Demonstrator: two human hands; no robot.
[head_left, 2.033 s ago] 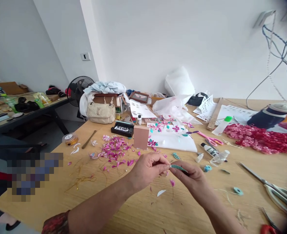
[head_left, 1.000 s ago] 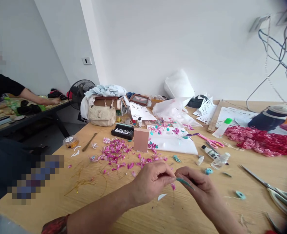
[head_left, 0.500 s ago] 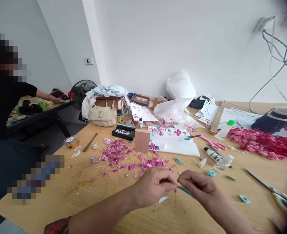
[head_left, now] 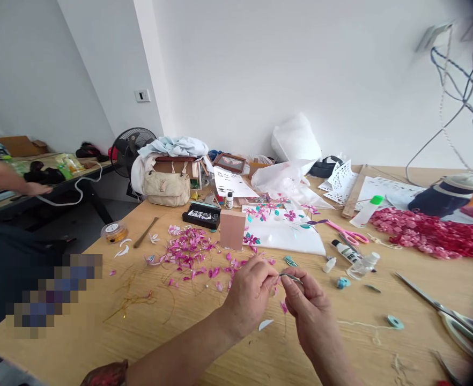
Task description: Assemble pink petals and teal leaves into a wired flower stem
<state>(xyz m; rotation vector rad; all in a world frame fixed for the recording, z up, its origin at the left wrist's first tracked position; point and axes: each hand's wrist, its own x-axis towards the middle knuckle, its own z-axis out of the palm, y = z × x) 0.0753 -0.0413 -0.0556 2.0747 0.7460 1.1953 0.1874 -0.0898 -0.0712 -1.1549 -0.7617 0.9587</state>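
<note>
Two hands (head_left: pixel 279 300) on one teal leaf (head_left: pixel 290 277); two scissors (head_left: pixel 347 231) nearby

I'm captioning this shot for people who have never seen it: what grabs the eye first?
At centre front, the left hand and right hand meet over the wooden table, pinching a thin teal leaf strip between them. Behind them lies a scatter of pink petals, and at far right a heap of red flowers.

Both hands have drawn nearer the pink card block (head_left: pixel 232 229); the right hand (head_left: pixel 307 308) has turned its teal leaf (head_left: pixel 290 277) edge-on.
</note>
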